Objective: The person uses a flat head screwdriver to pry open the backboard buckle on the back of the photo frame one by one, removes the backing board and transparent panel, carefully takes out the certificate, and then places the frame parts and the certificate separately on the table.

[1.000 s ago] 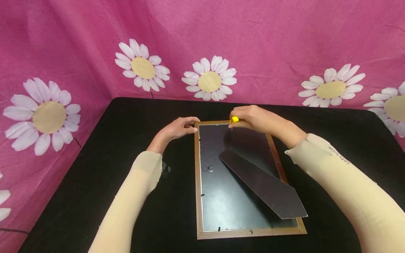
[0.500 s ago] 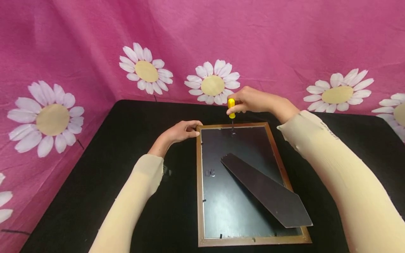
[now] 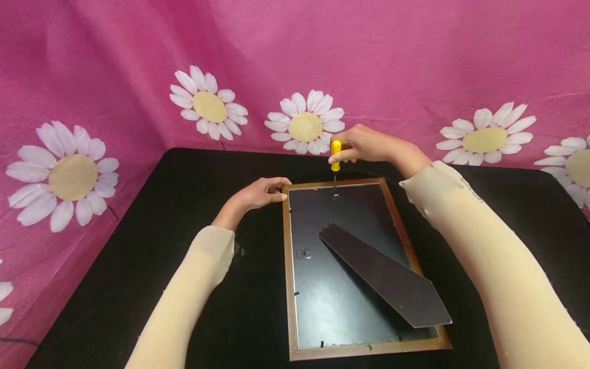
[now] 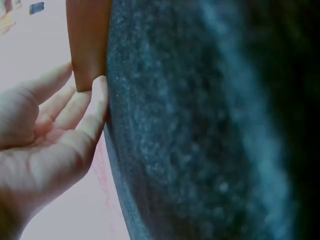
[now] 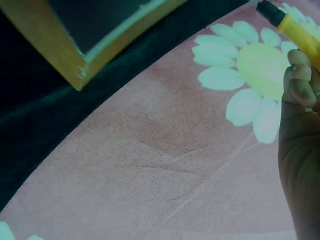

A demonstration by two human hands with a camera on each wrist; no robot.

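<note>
A picture frame (image 3: 288, 266) lies face down on the black-covered table, its dark backing board (image 3: 332, 307) showing. My left hand (image 3: 260, 195) grips the far left corner, thumb and fingers on either side of it, as the left wrist view also shows. My right hand (image 3: 364, 143) holds a yellow-handled screwdriver (image 3: 336, 154) almost upright over the far edge. The screwdriver's tip meets the backing at a small metal piece (image 3: 336, 196) just inside that edge. A dark easel leg (image 3: 392, 279) slants across the backing, its wide end overlapping the near right side of the frame.
Small dark tabs (image 3: 322, 344) sit along the frame's inner edges. A metal hanger (image 3: 304, 253) is on the left of the backing. Behind the black tablecloth (image 3: 221, 174) hangs a pink cloth (image 3: 392, 61) with white daisies.
My right hand has risen from low over the far edge, and the screwdriver has swung from pointing toward me to nearly upright. My left hand stays on the corner.
</note>
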